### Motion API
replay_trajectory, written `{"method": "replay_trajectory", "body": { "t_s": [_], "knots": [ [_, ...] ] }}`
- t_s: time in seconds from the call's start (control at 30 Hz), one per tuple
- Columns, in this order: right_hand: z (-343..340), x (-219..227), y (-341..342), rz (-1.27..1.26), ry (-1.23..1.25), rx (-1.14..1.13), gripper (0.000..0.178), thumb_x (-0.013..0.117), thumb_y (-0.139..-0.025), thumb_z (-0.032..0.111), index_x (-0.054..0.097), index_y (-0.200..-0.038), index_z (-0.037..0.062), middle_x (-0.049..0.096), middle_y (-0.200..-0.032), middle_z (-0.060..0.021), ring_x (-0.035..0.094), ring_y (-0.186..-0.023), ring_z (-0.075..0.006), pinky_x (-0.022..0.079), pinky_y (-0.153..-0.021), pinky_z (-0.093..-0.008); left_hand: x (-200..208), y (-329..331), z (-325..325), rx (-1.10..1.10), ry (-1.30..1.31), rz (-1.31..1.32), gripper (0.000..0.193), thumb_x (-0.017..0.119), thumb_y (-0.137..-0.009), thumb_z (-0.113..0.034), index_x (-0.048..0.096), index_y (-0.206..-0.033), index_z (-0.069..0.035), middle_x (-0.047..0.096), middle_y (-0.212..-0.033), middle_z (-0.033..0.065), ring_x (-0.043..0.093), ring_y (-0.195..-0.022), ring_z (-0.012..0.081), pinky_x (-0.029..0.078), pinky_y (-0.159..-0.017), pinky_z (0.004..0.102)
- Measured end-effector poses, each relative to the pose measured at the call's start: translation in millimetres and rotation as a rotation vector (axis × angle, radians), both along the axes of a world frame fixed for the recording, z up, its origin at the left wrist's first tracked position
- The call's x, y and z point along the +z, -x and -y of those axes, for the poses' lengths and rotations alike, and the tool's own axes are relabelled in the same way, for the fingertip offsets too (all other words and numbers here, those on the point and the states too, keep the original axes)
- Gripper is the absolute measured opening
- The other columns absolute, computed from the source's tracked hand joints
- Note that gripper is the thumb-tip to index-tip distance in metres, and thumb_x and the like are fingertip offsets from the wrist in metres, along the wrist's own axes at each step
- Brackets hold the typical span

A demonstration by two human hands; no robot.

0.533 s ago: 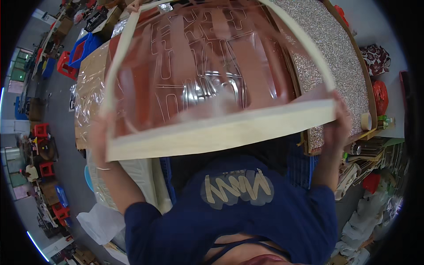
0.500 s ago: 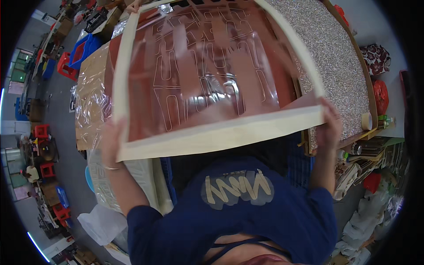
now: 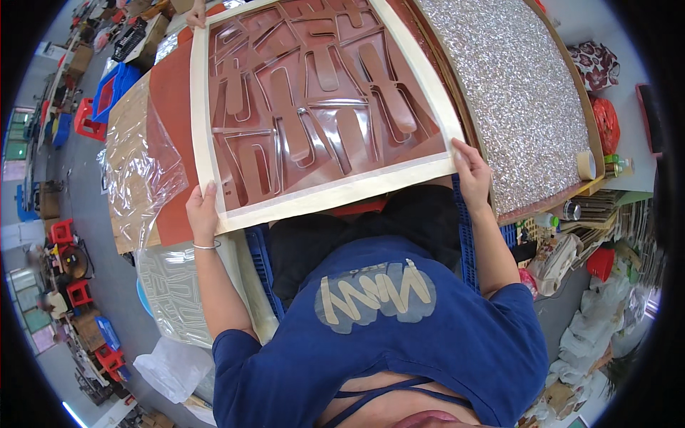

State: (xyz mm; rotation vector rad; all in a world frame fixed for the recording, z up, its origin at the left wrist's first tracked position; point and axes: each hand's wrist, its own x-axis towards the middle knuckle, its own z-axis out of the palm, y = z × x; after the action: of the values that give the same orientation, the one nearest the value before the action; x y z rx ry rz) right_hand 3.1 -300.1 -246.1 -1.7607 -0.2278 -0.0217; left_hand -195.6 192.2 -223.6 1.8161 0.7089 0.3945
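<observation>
- Your left grip [image 3: 203, 212] pinches the near-left corner of the cream frame [image 3: 335, 194], thumb uppermost; your right grip [image 3: 472, 175] pinches the near-right corner.
- The frame lies over the red-brown sheet [image 3: 173, 93]; full contact cannot be told. Another person's hand [image 3: 196, 16] is at its left border, farther off.
- Risks: unequal pulling could skew the frame; shifting right might catch the glittery sheet's [image 3: 528, 107] edge.
</observation>
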Motion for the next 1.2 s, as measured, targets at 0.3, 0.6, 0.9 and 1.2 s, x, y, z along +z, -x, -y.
{"method": "replay_trajectory", "body": {
  "t_s": [0.3,0.6,0.9,1.2],
  "knots": [
    [2,-15,5,0.153,0.350,-0.028,0.022,0.059,-0.089,0.009,0.067,-0.109,0.0036,0.061,-0.098,-0.0135,0.061,-0.086,-0.0215,0.050,-0.073,-0.0302,-25,0,0,0.010,-0.219,-0.140,0.029,0.060,-0.093,-0.024,0.063,-0.093,0.004,0.066,-0.079,0.0036,0.056,-0.071,0.0072,0.047,-0.064,0.0258],
    [-4,-13,6,0.361,0.498,-0.022,0.025,0.062,-0.081,0.003,0.068,-0.106,0.0019,0.062,-0.088,-0.0155,0.058,-0.088,-0.0283,0.048,-0.075,-0.0345,-36,2,-4,0.028,-0.228,-0.197,0.029,0.059,-0.094,-0.025,0.064,-0.093,0.004,0.065,-0.078,0.0029,0.054,-0.070,0.0059,0.045,-0.063,0.0252],
    [-9,-6,3,0.580,0.650,0.034,0.020,0.062,-0.078,-0.001,0.068,-0.097,-0.0005,0.061,-0.074,-0.0125,0.056,-0.084,-0.0307,0.044,-0.078,-0.0390,-27,-4,2,0.037,-0.479,-0.363,0.035,0.061,-0.090,-0.031,0.061,-0.084,0.004,0.062,-0.069,0.0180,0.059,-0.061,0.0236,0.046,-0.060,0.0362],
    [-8,-8,2,0.592,0.678,0.083,0.022,0.060,-0.079,-0.001,0.068,-0.100,0.0002,0.060,-0.076,-0.0111,0.055,-0.087,-0.0296,0.043,-0.081,-0.0385,-23,-3,4,0.078,-0.359,-0.339,0.036,0.065,-0.087,-0.031,0.060,-0.079,0.004,0.059,-0.062,0.0150,0.055,-0.056,0.0171,0.043,-0.054,0.0352]
  ]
}}
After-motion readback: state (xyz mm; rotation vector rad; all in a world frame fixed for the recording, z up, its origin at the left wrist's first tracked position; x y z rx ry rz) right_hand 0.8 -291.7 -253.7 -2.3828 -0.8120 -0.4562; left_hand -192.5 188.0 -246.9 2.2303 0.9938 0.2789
